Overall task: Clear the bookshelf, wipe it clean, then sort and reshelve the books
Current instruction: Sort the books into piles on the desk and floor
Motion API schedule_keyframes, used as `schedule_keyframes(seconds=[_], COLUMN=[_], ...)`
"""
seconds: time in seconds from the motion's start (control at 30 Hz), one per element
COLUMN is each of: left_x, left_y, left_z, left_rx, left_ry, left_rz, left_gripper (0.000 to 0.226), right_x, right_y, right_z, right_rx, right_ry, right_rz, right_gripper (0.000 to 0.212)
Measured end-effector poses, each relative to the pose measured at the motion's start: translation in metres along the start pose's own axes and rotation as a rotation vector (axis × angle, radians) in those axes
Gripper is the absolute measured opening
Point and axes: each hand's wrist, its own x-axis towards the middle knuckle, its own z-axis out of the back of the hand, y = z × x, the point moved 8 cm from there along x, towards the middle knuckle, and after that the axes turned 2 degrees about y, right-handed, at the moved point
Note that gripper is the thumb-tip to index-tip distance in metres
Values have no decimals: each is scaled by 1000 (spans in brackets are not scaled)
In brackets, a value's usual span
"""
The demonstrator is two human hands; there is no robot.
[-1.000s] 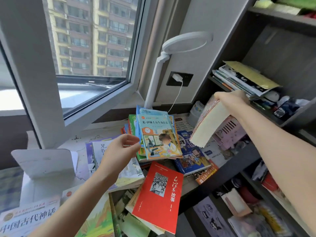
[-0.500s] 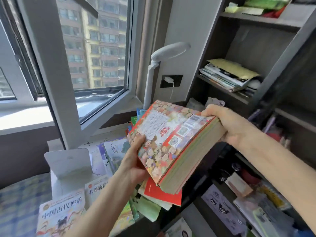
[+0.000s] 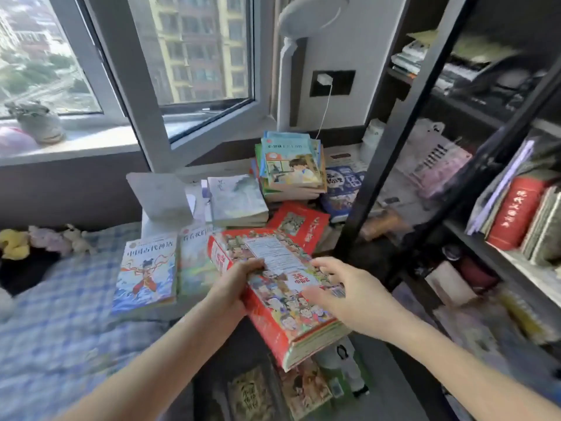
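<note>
Thick book (image 3: 274,253) with a red spine is held low over the cluttered desk, cover up, tilted down toward the viewer, just left of the bookshelf (image 3: 394,147) upright.

Left hand (image 3: 239,287) grips its left edge, thumb on the cover, fingers underneath. Right hand (image 3: 349,296) is spread and relaxed over the cover's right side, holding nothing; fingertips look to rest on it (blur makes contact uncertain).

Around it:
- One tall stack (image 3: 291,165) of picture books at the back of the desk; number in the stack cannot be told.
- Five single books lying flat: a grey-green one (image 3: 236,199), a thin red one (image 3: 299,221), a blue one (image 3: 340,189), and two side by side at the bed edge (image 3: 145,268) (image 3: 194,256).
- At least two more covers (image 3: 303,387) below the held book, blurred.
- One white lamp (image 3: 291,56), one wall socket (image 3: 332,82) with a plug in it, one white stand (image 3: 161,196).

The dark upright stands between the desk pile and the shelf compartments. On the shelves: one pink basket (image 3: 440,171), one thick red volume (image 3: 513,214) upright among others. Checked bedding (image 3: 45,314) lies to the left.
</note>
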Motion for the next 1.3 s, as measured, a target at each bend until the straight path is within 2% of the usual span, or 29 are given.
schedule_keyframes(seconds=[0.1, 0.17, 0.2, 0.27, 0.33, 0.4, 0.43, 0.47, 0.5, 0.53, 0.57, 0.67, 0.77, 0.83, 1.03, 1.2, 1.3], left_x=[11, 14, 10, 16, 28, 44, 35, 19, 5, -4, -2, 16, 37, 55, 125, 186, 208], left_y=[76, 121, 139, 184, 225, 260, 268, 269, 272, 279, 292, 339, 390, 414, 477, 528, 546], left_z=[-2, 0, 3, 13, 22, 35, 30, 21, 15, 13, 18, 55, 100, 125, 186, 205, 203], left_rx=[-30, -75, -106, -105, -74, -44, 2, 35, 85, 130, 180, 260, 306, 330, 372, 416, 175], left_ry=[-144, -246, -327, -402, -378, -380, -368, -358, -335, -309, -269, -223, -256, -271, -328, -267, -171], left_rz=[14, 34, 37, 78, 146, 190, 214, 225, 228, 242, 256, 314, 406, 448, 492, 562, 617], left_gripper=[59, 71, 68, 62, 84, 102, 98, 83, 58, 35, 27, 28, 23, 28, 35, 45, 43], right_x=[-28, -39, -43, -60, -77, -85, -87, -89, -90, -90, -88, -87, -79, -67, -17, 12, 28], right_y=[-13, -34, -48, -79, -97, -119, -130, -143, -156, -175, -194, -243, -281, -299, -364, -410, -429], right_z=[-54, -98, -118, -155, -177, -187, -188, -198, -203, -213, -225, -264, -305, -325, -397, -456, -492], right_rx=[-280, -542, -648, -679, -617, -544, -499, -456, -354, -255, -159, 146, 394, 483, 521, 696, 832], right_ry=[155, 151, 120, 103, 92, 125, 107, 138, 153, 200, 229, 267, 241, 229, 237, 242, 243], right_rz=[83, 85, 60, -30, 1, -21, -33, -11, -28, -117, -209, -489, -610, -617, -629, -679, -716], right_gripper=[85, 96, 102, 103, 87, 81, 77, 71, 62, 55, 50, 47, 41, 39, 43, 40, 39])
